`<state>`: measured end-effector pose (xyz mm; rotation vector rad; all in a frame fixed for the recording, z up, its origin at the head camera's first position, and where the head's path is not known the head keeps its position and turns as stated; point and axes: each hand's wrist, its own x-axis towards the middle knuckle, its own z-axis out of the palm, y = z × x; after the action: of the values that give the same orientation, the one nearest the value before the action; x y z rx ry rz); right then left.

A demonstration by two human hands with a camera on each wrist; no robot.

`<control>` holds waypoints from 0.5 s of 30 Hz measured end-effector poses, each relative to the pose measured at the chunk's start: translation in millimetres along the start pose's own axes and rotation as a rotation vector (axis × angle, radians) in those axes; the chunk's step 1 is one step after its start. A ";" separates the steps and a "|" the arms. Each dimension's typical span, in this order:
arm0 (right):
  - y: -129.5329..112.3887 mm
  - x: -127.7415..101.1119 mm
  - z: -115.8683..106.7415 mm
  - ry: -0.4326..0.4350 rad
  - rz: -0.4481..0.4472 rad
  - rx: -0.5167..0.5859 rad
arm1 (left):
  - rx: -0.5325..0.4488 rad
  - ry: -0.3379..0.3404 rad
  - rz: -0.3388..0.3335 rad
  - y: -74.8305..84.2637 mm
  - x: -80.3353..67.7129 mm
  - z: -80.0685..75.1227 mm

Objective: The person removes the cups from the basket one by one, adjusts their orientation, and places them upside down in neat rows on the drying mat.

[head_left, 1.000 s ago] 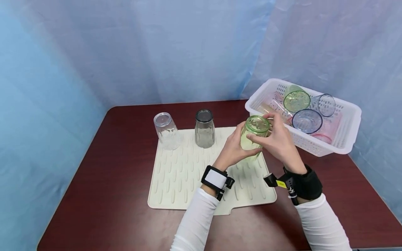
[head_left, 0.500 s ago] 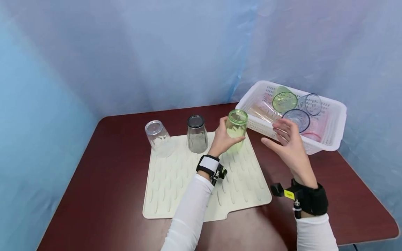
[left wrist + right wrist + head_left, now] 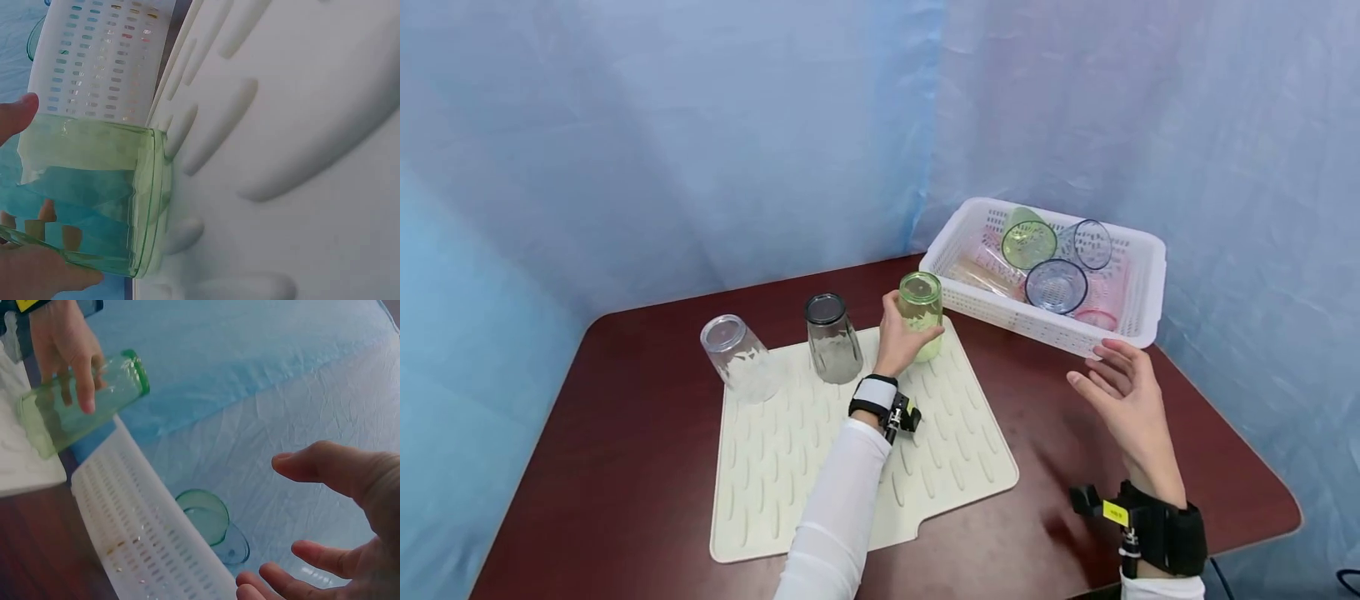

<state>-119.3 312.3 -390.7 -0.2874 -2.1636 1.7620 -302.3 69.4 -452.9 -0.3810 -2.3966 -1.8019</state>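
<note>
Left hand (image 3: 897, 337) clamped round green cup (image 3: 921, 315), upside down at drying mat's (image 3: 775, 467) far edge; rim touching mat only clear from left wrist; right hand (image 3: 1123, 400) apart, fingers spread, near white basket (image 3: 1138, 321)

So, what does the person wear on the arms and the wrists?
Both arms have long white sleeves. The left wrist carries a black-edged white strap with a small black device. The right wrist carries a wide black band with a yellow label and a thin hanging cable.
</note>
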 end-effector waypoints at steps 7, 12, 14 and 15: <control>0.3 17.6 -7.0 0.015 0.014 -0.157 | 0.003 0.024 -0.003 -2.8 -2.2 -1.0; -7.0 36.8 -7.8 0.010 -0.052 -0.256 | -0.017 0.010 0.011 -5.8 -2.9 -1.8; -10.2 46.2 -5.9 0.024 -0.095 -0.320 | -0.026 0.006 0.023 -6.6 -2.7 -1.3; -11.1 51.9 -4.3 0.034 -0.128 -0.363 | -0.027 0.006 0.031 -6.4 -2.6 -1.1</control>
<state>-165.1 332.6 -372.3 -0.2567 -2.4107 1.2816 -301.6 66.3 -459.1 -0.4126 -2.3512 -1.8219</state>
